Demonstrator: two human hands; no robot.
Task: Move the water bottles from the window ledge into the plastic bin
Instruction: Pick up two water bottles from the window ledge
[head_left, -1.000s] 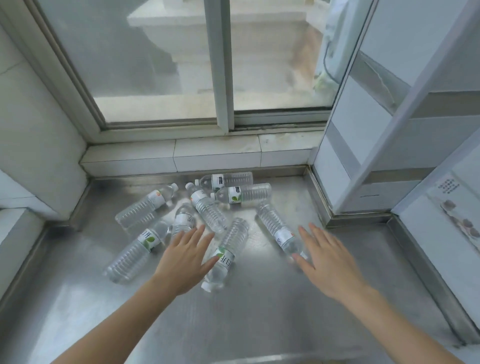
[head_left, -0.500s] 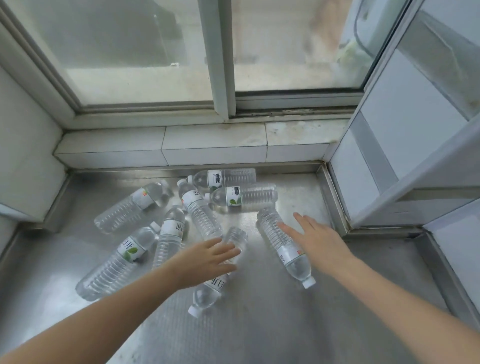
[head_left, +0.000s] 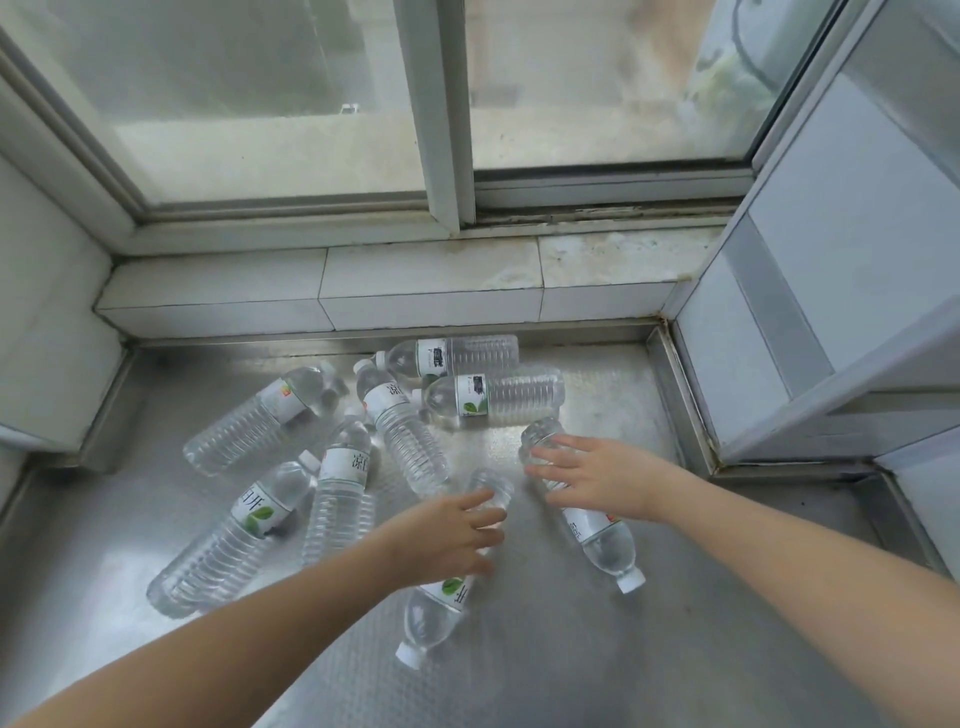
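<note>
A: Hands?
B: Left hand (head_left: 447, 535) draped over a bottle (head_left: 441, 592) at 6 o'clock, cap toward us, fingers curling round it. Right hand (head_left: 597, 480) at 4 o'clock, fingers spread flat on another bottle (head_left: 605, 535); can't tell if either grip is closed.
A: The rest?
B: Six more lying flat on the steel ledge (head_left: 545, 665), 9 through 12 o'clock; farthest bottle (head_left: 457, 355) sits by the tiled step (head_left: 426, 296) under the window (head_left: 436, 104).
</note>
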